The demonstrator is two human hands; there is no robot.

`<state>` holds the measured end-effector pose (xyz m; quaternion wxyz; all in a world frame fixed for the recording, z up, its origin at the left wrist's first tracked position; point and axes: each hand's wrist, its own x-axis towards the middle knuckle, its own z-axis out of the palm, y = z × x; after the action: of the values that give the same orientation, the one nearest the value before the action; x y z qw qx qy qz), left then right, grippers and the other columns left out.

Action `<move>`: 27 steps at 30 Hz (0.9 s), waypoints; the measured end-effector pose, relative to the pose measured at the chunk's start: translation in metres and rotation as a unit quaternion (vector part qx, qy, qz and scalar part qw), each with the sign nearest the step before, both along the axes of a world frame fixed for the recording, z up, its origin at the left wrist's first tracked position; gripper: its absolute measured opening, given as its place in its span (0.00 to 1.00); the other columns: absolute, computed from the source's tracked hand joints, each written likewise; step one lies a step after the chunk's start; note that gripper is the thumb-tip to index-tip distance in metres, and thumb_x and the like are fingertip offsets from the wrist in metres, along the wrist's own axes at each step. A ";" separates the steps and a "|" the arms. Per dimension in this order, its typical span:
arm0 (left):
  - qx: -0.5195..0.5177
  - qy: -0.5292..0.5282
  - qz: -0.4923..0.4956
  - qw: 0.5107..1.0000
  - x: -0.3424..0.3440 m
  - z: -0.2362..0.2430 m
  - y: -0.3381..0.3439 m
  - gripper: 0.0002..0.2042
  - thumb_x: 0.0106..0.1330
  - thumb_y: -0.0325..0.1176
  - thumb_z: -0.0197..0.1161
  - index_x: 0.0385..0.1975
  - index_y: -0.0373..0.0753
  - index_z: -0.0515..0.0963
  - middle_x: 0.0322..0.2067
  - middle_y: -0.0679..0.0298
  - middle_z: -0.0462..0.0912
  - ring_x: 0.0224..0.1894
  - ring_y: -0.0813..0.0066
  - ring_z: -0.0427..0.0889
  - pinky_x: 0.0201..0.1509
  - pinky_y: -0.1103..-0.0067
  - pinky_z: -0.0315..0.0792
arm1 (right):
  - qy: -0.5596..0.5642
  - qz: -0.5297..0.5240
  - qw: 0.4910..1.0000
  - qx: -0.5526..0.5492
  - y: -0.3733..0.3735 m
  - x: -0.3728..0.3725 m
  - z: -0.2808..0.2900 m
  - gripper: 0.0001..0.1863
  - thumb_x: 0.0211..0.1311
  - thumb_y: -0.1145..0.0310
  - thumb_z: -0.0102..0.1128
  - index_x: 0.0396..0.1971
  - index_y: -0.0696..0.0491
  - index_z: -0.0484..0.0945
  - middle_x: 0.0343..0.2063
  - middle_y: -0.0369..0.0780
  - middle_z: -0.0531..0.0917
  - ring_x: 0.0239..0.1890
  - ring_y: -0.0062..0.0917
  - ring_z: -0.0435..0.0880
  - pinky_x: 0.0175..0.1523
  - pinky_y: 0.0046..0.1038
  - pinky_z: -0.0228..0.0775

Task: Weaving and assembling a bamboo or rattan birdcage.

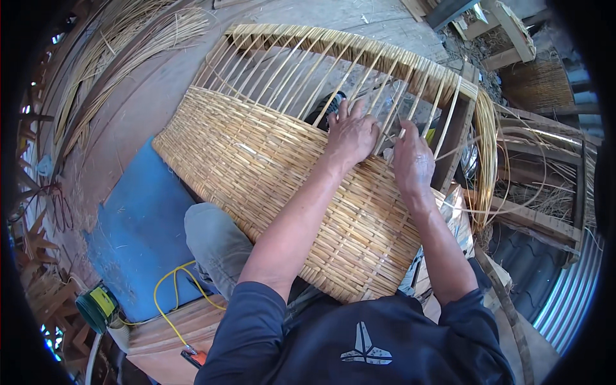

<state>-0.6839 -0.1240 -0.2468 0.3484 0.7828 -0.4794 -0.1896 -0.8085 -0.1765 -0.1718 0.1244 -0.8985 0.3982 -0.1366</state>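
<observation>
A large panel of woven tan cane (276,173) lies slanted over my lap. Past its weave edge, bare upright cane rods (282,77) run up to a wrapped rim (359,48). My left hand (350,138) rests at the weave edge, its fingers apart among the rods. Just right of it, my right hand (414,160) is closed near the panel's right end, with a thin cane strand at its fingertips. The fingers partly hide that strand, and the left palm's underside is out of sight.
A bundle of loose strands (486,160) hangs at the frame's right end. More long strands (141,48) lie at upper left. A blue sheet (147,224), a yellow cord (168,279) and a green reel (96,308) are at left. Wooden frames (539,221) stand at right.
</observation>
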 end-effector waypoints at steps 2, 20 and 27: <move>-0.014 0.032 0.017 0.999 0.002 0.007 -0.003 0.15 0.65 0.43 0.52 0.38 0.41 0.81 0.62 0.56 0.63 0.66 0.41 0.54 0.63 0.50 0.53 | 0.006 0.025 0.996 -0.081 0.000 0.000 0.000 0.19 0.52 0.75 0.60 0.46 0.56 0.72 0.23 0.45 0.79 0.27 0.38 0.79 0.31 0.36 0.71; 0.020 -0.046 0.075 0.996 0.058 -0.024 0.012 0.14 0.66 0.41 0.51 0.36 0.41 0.82 0.58 0.58 0.69 0.62 0.52 0.61 0.61 0.57 0.57 | 0.195 0.027 0.979 0.059 -0.005 0.087 -0.017 0.09 0.58 0.67 0.52 0.31 0.54 0.80 0.29 0.51 0.83 0.36 0.45 0.82 0.41 0.42 0.74; -0.042 -0.020 0.101 0.994 0.055 -0.041 0.008 0.12 0.61 0.38 0.53 0.32 0.40 0.82 0.56 0.57 0.72 0.59 0.53 0.64 0.57 0.57 0.60 | 0.135 0.073 0.987 0.038 -0.004 0.089 -0.036 0.08 0.59 0.66 0.54 0.31 0.53 0.80 0.26 0.49 0.83 0.33 0.45 0.83 0.39 0.43 0.74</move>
<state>-0.6289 -0.1157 -0.2873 0.3889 0.8155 -0.4122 -0.1176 -0.7197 -0.1806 -0.2076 0.1129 -0.9299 0.3499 0.0107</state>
